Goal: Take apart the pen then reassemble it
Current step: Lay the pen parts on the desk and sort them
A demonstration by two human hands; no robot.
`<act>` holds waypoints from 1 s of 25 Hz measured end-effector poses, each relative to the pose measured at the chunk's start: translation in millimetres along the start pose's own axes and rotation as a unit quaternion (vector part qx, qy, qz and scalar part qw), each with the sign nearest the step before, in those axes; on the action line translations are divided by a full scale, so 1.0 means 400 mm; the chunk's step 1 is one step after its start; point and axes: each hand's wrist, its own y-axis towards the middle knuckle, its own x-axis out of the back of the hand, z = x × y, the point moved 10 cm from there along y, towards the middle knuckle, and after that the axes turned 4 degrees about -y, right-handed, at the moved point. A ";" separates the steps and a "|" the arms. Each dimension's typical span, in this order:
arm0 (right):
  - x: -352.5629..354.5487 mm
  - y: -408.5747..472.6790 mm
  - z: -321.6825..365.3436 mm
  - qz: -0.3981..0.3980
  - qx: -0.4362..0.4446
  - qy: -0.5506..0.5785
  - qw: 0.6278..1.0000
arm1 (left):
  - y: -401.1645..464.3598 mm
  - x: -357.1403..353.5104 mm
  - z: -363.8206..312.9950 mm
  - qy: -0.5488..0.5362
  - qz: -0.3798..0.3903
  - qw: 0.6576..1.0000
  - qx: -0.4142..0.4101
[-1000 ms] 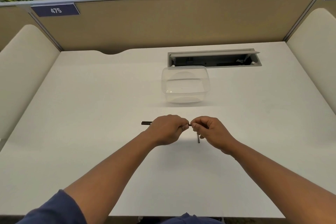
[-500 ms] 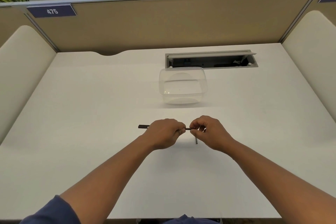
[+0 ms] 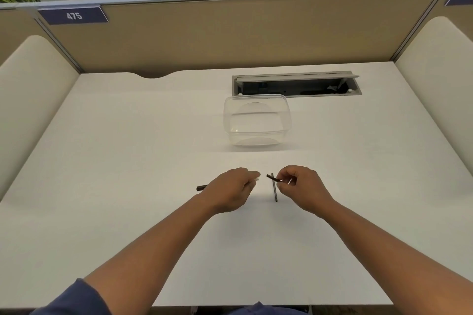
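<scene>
My left hand [image 3: 231,188] is closed around a dark pen barrel [image 3: 201,187]; its rear end sticks out to the left of my fist, and a pale bit shows at my fingertips. My right hand [image 3: 303,188] pinches a small dark pen piece [image 3: 271,178] between thumb and forefinger. A gap separates the two hands. A thin dark rod-shaped pen part [image 3: 275,190] lies on the white desk [image 3: 128,174], just left of my right hand, pointing toward me.
A clear plastic container [image 3: 257,120] stands on the desk beyond my hands. Behind it is an open cable tray [image 3: 297,83] set into the desk. Tan partition panels and cream side panels enclose the desk.
My hands were joined on the pen; they have now pulled apart, and the small dark piece has come off the barrel in my right hand.
</scene>
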 end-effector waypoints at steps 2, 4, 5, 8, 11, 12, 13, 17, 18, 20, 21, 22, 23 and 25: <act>0.008 -0.003 -0.037 -0.018 -0.040 0.025 0.999 | -0.002 -0.008 0.012 -0.052 0.001 0.999 0.015; 0.014 -0.003 -0.075 -0.035 -0.079 0.032 0.996 | -0.003 -0.011 0.022 -0.103 -0.007 0.994 0.028; 0.016 -0.003 -0.095 -0.041 -0.103 0.033 0.993 | -0.004 -0.010 0.028 -0.123 -0.015 0.992 0.038; 0.014 -0.001 -0.157 -0.055 -0.173 0.038 0.983 | -0.002 -0.003 0.046 -0.156 -0.043 0.985 0.055; 0.008 -0.001 -0.204 -0.064 -0.224 0.051 0.971 | -0.006 -0.001 0.049 -0.164 -0.054 0.983 0.063; 0.004 -0.002 -0.214 -0.066 -0.235 0.057 0.968 | -0.007 0.001 0.045 -0.162 -0.056 0.983 0.060; 0.000 -0.001 -0.222 -0.067 -0.244 0.060 0.966 | -0.007 0.003 0.040 -0.159 -0.057 0.984 0.054; -0.018 0.003 -0.233 -0.065 -0.254 0.058 0.963 | -0.008 0.007 0.039 -0.173 -0.061 0.981 0.061; -0.021 0.004 -0.233 -0.063 -0.253 0.053 0.964 | -0.009 0.007 0.041 -0.180 -0.062 0.980 0.065; -0.023 0.007 -0.230 -0.060 -0.248 0.035 0.966 | -0.010 0.006 0.039 -0.190 -0.064 0.977 0.069; -0.024 0.009 -0.229 -0.060 -0.246 0.027 0.967 | -0.011 0.006 0.039 -0.193 -0.064 0.977 0.072; -0.024 0.011 -0.228 -0.059 -0.245 0.021 0.968 | -0.011 0.006 0.038 -0.194 -0.063 0.976 0.073; -0.025 0.012 -0.227 -0.059 -0.244 0.017 0.968 | -0.012 0.005 0.037 -0.196 -0.064 0.976 0.073; -0.024 0.013 -0.226 -0.058 -0.245 0.012 0.968 | -0.013 0.006 0.034 -0.199 -0.064 0.975 0.070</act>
